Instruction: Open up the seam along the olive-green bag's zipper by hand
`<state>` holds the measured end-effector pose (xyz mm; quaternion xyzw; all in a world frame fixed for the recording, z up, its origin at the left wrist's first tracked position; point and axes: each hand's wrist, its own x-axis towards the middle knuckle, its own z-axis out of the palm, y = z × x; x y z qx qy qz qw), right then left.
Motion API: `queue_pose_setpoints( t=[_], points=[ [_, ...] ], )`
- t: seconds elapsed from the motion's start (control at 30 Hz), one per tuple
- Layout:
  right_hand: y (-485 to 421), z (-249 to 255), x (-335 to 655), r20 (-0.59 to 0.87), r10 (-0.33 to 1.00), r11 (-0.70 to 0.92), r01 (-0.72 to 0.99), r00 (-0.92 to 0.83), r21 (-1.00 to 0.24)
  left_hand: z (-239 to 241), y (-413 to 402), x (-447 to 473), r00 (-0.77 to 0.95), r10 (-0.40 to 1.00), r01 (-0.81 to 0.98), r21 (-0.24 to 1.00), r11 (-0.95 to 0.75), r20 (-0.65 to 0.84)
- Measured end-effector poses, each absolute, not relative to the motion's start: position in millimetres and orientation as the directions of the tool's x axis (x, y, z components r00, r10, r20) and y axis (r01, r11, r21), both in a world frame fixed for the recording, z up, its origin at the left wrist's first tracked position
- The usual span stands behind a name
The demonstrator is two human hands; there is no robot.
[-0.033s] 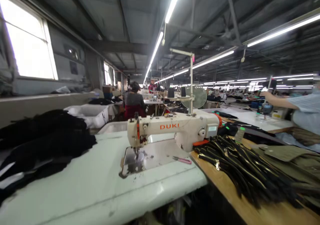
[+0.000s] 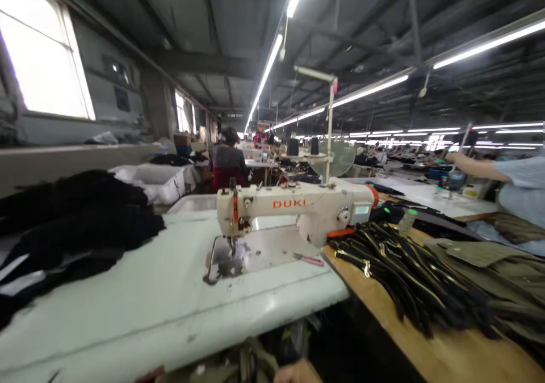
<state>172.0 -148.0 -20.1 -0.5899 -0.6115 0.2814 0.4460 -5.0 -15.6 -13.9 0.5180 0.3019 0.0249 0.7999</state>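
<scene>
A white DUKI sewing machine (image 2: 298,210) stands on a pale green table (image 2: 140,309) in front of me. Pink snips (image 2: 309,259) lie on the machine bed by its base. Right of it, a heap of black zippers (image 2: 409,275) covers a wooden bench (image 2: 430,354). A skin-coloured sliver (image 2: 298,375) shows at the bottom edge, likely my right hand, with no fingers visible. A smaller brownish sliver (image 2: 147,375) sits at the lower left edge, and I cannot tell whether it is my left hand. Neither touches anything on the table.
Black garments (image 2: 72,230) are piled at the table's left. Olive fabric (image 2: 502,264) lies at the right. A co-worker's arm (image 2: 481,167) reaches out at far right. Another person (image 2: 227,164) sits ahead, back turned. White bins (image 2: 157,184) and a thread stand (image 2: 330,127) are behind.
The view has dipped slightly, so the table and machine sit a little higher in the picture. The skin-coloured slivers have come in at the bottom edge.
</scene>
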Motion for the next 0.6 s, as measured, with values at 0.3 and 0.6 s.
queue_pose_setpoints(
  t=[0.3,0.6],
  points=[
    [-195,-13,180,0.147,0.989,0.129,0.711,-0.036,-0.691,-38,-63,-12,0.774,0.339,0.202,0.716,0.668,-0.535],
    [-180,-29,179,0.314,0.943,0.271,0.798,-0.108,-0.538,-45,-60,-16,0.841,0.282,0.134,0.682,0.719,-0.462]
  ],
)
